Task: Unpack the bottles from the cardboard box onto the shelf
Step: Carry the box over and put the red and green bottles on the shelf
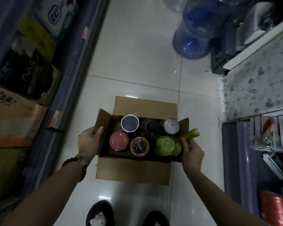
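An open cardboard box (134, 170) stands on the tiled floor between two shelves. Inside stand several bottles seen from above: a blue-lidded bottle (129, 123), a black one (151, 128), a silver-lidded one (171, 126), a pink-lidded one (118, 141), a brown-rimmed one (139, 146) and a green bottle (168, 145). My left hand (88, 141) grips the box's left flap (100, 121). My right hand (192, 153) pinches the green bottle's strap handle (190, 134) at the box's right side.
A shelf (60, 88) on the left carries cartons and tissue packs. On the right are a floral-covered surface (255, 88) and a lower shelf (245, 160) with goods. Two blue water jugs (194, 41) stand on the floor ahead. My slippers (100, 214) are just behind the box.
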`<state>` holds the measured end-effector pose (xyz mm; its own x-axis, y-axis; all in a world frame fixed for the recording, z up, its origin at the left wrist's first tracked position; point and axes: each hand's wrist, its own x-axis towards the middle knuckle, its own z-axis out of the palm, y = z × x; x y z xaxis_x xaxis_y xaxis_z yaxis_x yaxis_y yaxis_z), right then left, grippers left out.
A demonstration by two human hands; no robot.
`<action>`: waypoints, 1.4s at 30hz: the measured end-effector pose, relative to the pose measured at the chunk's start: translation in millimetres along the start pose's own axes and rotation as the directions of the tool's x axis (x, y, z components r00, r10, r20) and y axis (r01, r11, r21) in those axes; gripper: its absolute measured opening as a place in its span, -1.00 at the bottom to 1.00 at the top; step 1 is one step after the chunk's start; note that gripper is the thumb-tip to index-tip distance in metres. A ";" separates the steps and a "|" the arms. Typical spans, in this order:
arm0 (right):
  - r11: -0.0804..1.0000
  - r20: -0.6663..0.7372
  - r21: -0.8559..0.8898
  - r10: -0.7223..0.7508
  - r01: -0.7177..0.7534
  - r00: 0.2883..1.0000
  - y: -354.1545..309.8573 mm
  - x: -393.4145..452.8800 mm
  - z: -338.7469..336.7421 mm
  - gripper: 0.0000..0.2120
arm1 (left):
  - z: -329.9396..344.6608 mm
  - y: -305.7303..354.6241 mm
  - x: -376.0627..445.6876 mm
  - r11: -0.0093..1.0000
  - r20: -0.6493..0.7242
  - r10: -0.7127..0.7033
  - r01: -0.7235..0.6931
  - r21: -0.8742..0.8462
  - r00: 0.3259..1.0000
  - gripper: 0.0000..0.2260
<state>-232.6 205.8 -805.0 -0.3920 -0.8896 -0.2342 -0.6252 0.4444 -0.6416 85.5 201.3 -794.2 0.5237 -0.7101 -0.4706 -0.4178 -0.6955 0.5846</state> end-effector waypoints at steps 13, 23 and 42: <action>0.933 0.178 -0.245 0.310 -0.263 0.934 -23.2 -22.7 -29.0 -0.63 | -23.7 21.0 -9.7 0.924 0.045 0.049 -0.062 0.376 0.998 -0.52; 0.994 0.183 0.041 -0.102 0.096 0.978 -35.3 -71.4 -25.7 -0.47 | -8.4 21.8 -48.5 0.896 0.268 0.363 -0.413 0.162 0.892 -0.48; 0.974 -0.074 0.193 -0.102 0.114 0.992 8.1 -44.9 57.6 -0.28 | 54.7 -44.2 -26.6 0.869 0.175 0.495 -0.490 -0.073 0.851 -0.21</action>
<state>-181.2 243.3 -841.7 -0.3752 -0.9200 -0.1129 -0.5237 0.3110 -0.7931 49.4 245.0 -843.7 0.1090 -0.9679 -0.2267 -0.5657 -0.2479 0.7865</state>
